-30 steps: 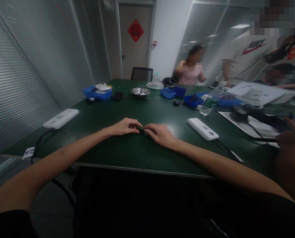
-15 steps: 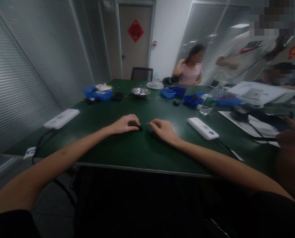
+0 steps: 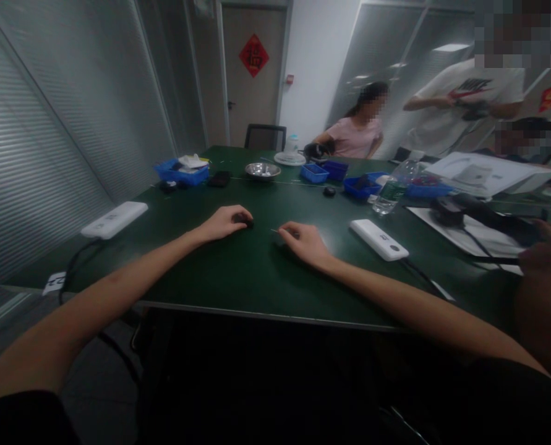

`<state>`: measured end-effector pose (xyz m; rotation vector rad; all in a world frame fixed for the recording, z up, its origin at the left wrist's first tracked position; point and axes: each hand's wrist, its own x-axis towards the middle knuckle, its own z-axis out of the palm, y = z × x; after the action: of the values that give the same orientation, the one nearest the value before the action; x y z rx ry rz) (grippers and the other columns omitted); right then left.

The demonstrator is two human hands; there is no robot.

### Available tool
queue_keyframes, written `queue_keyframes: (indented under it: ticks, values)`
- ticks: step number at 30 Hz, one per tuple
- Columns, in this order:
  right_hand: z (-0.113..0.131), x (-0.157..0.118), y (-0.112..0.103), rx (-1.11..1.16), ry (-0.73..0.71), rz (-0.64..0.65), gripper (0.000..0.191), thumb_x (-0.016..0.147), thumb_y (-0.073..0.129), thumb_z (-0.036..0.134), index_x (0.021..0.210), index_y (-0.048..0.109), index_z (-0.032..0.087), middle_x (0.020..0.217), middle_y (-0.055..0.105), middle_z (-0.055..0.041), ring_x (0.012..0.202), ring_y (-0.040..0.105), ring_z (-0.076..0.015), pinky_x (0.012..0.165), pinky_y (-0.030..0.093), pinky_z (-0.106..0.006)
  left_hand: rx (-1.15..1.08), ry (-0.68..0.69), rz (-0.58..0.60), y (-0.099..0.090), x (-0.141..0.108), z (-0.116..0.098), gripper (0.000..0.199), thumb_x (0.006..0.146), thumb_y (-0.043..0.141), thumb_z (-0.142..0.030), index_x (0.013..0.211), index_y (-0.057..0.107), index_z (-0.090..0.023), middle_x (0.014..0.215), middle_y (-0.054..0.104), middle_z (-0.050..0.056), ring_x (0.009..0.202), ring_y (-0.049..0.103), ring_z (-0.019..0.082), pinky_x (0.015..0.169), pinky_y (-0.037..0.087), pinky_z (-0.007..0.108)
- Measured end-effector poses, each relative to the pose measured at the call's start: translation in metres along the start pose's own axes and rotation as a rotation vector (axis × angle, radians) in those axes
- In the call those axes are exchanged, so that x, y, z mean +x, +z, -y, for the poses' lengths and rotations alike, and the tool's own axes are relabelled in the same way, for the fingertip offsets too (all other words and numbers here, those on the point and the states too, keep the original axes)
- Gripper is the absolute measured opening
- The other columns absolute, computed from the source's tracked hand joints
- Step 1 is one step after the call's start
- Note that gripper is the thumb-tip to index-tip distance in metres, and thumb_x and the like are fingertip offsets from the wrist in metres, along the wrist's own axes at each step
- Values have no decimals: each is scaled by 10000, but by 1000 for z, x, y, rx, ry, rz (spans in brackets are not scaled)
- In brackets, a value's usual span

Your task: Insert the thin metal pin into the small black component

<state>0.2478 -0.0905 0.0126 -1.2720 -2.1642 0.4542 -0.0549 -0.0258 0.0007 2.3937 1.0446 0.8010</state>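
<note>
Wearer's hands: two; thin pins: one; white power banks: two; metal bowls: one.

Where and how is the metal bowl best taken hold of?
Likely by the near rim of the bowl, pinched from the near side: it sits upright, wide and shallow, and nothing blocks that edge from view.

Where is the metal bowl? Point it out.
In the head view, the metal bowl stands beyond the left hand on the green table, front-left of the white slotted dish.
</note>
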Motion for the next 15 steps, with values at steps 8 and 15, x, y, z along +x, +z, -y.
queue_keyframes:
  ticks: [8, 15]
  values:
    - [4, -1, -1, -38, 10, 29, 306, 1036, 538, 389, 1106, 766, 197, 1006, 789, -65, 869, 719, -203, 738, 513, -288, 390, -289, -216, -71, -24, 98, 285, 837, 681, -192, 1086, 815, -227, 1165, 742, 85, 1069, 694, 274, 1022, 526, 402]
    - [3, -2, -1, -52, 6, 29, 298, 1031, 551, 393, 1122, 766, 207, 1028, 790, -69, 892, 728, -211, 753, 529, -287, 646, -423, -238, -107, -43, 142, 352, 833, 632, -162, 1118, 834, -202, 1209, 741, 115, 1117, 687, 323, 1054, 509, 410]
